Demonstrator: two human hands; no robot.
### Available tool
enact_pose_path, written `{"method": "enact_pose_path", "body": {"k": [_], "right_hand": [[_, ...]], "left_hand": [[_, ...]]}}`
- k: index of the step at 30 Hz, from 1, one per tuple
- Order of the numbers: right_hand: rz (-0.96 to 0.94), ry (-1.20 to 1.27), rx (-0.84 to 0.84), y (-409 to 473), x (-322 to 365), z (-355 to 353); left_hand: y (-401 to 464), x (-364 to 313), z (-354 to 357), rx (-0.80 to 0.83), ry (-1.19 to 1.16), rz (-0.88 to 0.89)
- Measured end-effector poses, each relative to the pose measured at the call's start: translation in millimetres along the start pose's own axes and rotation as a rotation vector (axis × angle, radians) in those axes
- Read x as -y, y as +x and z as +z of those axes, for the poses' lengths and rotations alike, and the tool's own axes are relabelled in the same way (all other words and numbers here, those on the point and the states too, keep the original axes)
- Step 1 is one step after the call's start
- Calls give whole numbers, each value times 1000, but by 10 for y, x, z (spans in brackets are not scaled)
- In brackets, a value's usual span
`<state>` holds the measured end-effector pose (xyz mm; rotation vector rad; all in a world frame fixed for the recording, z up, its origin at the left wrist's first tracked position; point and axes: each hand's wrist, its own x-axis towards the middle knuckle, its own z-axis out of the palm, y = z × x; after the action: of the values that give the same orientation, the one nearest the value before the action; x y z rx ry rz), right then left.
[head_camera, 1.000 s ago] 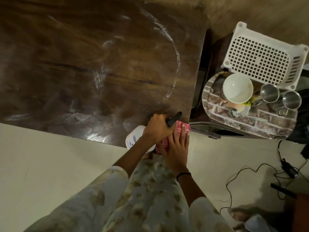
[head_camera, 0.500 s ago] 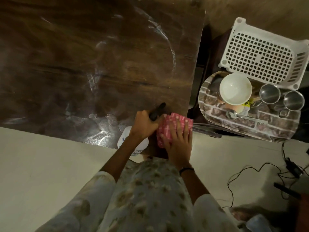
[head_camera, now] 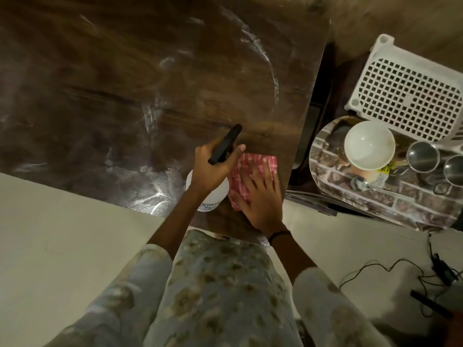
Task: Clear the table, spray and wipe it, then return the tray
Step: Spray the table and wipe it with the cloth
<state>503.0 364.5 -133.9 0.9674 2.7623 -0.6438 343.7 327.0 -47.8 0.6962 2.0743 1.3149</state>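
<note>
The wiping step is in hand: a cloth is pressed flat at the table's near right corner under the right hand's spread fingers, while a spray bottle is gripped by the left hand's curled fingers. Next, sweeping strokes over the streaked top are called for; the loaded tray waits off the right edge.

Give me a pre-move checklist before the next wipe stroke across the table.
1. Cloth under the right hand, fingers flat on it: ok.
2. Spray bottle gripped by the left hand round its black trigger head: ok.
3. Table free of dishes along the wipe path: ok.
4. Tray with bowl and cups parked off the table to the right: ok.
5. Whole surface wiped: not ok, wet streaks show on the top.
6. Liquid left in the bottle: cannot tell.
</note>
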Motion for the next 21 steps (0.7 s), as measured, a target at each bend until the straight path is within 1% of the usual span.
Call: {"method": "enact_pose_path", "body": {"k": [2, 5, 8, 10, 12, 15, 17, 18, 19, 21], "right_hand": [[34, 0, -12, -191, -220, 13], [99, -38, -69, -86, -443, -63], [170, -46, -115, 320, -399, -171], [206, -55, -108, 539, -262, -209], [177, -59, -83, 616, -97, -184], [38, -61, -22, 437, 70, -80], [-68, -66, 5, 192, 5, -16], [-91, -64, -1, 84, -92, 4], [-87, -57, -20, 11, -209, 8], [-17, -57, -76, 0, -407, -41]], "left_hand": [[-28, 30, -16, -27, -24, 40], [-121, 100, -47, -47, -43, 62], [-230, 212, -83, -17, -28, 70], [-269, 262, -104, -7, -25, 73], [-301, 289, -116, -10, -47, 82], [-342, 327, -121, -1, -31, 92], [-355, 326, -127, 3, -30, 78], [-355, 316, -131, -2, -36, 77], [-354, 307, -133, -6, -40, 80], [-349, 302, -146, 4, -41, 92]]}}
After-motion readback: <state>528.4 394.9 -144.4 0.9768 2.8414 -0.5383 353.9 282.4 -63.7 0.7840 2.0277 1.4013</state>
